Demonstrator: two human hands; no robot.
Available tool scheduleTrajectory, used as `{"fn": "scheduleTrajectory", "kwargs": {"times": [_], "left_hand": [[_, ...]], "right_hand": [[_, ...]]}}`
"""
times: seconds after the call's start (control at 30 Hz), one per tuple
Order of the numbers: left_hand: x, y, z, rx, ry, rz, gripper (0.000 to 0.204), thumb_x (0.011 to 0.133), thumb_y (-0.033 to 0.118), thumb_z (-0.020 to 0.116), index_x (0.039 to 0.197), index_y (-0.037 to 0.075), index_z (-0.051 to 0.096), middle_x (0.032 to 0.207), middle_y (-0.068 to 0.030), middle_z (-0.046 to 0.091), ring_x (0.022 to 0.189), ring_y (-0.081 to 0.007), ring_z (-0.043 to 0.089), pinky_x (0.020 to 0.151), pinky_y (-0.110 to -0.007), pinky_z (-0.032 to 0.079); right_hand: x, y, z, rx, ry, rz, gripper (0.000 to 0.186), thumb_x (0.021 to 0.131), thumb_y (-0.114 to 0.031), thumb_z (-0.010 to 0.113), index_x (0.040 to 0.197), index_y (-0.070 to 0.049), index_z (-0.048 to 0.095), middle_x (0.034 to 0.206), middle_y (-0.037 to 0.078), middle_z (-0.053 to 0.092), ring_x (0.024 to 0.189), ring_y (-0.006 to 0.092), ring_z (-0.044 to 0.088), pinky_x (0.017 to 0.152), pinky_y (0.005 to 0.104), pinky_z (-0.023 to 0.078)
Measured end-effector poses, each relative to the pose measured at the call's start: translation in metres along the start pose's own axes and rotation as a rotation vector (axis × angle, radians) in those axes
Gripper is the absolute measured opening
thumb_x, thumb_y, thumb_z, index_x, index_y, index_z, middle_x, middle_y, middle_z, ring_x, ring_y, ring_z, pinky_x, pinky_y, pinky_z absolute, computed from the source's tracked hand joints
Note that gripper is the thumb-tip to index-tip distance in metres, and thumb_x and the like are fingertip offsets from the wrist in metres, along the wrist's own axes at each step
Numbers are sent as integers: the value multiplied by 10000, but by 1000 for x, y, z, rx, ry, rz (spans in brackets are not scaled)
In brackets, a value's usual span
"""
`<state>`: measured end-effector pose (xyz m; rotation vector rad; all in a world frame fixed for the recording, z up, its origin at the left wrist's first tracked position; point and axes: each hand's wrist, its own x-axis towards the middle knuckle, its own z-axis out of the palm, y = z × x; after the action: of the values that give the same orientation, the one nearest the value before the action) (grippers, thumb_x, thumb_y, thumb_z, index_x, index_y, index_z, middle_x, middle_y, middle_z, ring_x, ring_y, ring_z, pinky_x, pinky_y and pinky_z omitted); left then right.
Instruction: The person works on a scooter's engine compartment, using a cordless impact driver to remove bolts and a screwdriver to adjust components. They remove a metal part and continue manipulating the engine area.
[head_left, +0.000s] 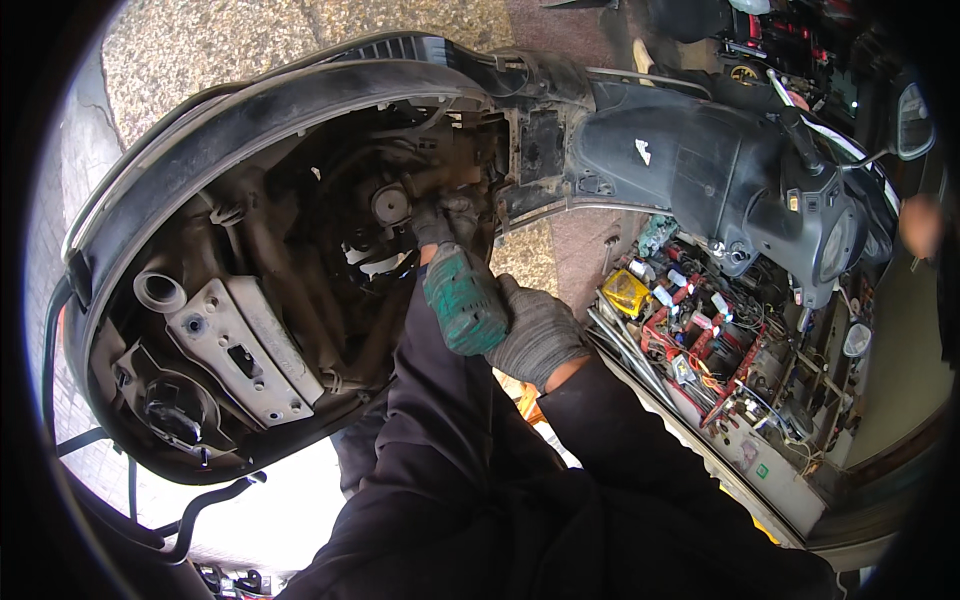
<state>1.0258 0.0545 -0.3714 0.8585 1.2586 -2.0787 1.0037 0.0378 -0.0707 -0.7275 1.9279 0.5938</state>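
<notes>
My right hand (540, 335), in a grey knit glove, wraps round a green power driver (465, 305). The tool's nose points up into the open body of a black scooter (270, 90). Beyond that nose my left hand (445, 218), also gloved, reaches into the dark engine bay with its fingers curled; what they hold is hidden in shadow. Close to the left hand is a round metal part (390, 205). Nearer the scooter's tail lie a pale metal bracket (245, 350) with holes and a short open pipe end (160, 291).
Past the scooter's front cover (660, 150) are its handlebar and a mirror (914, 122). A cluttered tray of tools and parts (690, 340) stands at the right, with a yellow box (626, 292). Another person's hand (920, 228) shows at the far right edge.
</notes>
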Motion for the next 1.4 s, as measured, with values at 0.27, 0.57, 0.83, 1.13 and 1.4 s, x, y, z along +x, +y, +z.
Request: {"fn": "scheduleTrajectory", "kwargs": {"times": [0.27, 0.57, 0.83, 1.13, 1.4], "left_hand": [[7, 3, -4, 36, 20, 29, 240, 946, 310, 477, 903, 91, 566, 729, -12, 549, 587, -139, 503, 475, -300, 458], [0, -29, 17, 287, 158, 150, 214, 945, 265, 460, 896, 87, 569, 751, -16, 566, 601, -141, 520, 477, -297, 463], [16, -166, 29, 793, 318, 290, 150, 896, 158, 490, 771, 75, 485, 547, -81, 503, 391, -226, 487, 343, -359, 417], [166, -280, -44, 944, 191, 353, 71, 884, 92, 484, 935, 51, 512, 677, -146, 562, 512, -280, 548, 446, -418, 474], [273, -334, -82, 989, 65, 268, 89, 920, 90, 502, 926, 13, 547, 747, -159, 618, 559, -273, 570, 495, -433, 501]], "right_hand": [[-11, 22, 2, 125, 25, -36, 430, 806, -281, 689, 1165, -71, 581, 1017, 153, 679, 961, 323, 655, 856, 385, 514], [12, 111, 88, 944, 139, -306, 402, 919, -288, 537, 1234, -40, 515, 1215, 140, 601, 1117, 285, 600, 948, 391, 482], [-24, 225, 58, 185, 607, -665, 608, 825, -19, 605, 1411, -11, 439, 1429, 115, 471, 1352, 245, 426, 1154, 387, 300], [75, 386, 98, 950, 567, -341, 477, 789, -204, 794, 1203, -66, 602, 1173, 79, 620, 1055, 210, 580, 922, 358, 473], [204, 476, 99, 644, 687, -479, 555, 798, -199, 772, 1285, -60, 546, 1227, 97, 592, 1108, 233, 566, 946, 362, 460]]}}
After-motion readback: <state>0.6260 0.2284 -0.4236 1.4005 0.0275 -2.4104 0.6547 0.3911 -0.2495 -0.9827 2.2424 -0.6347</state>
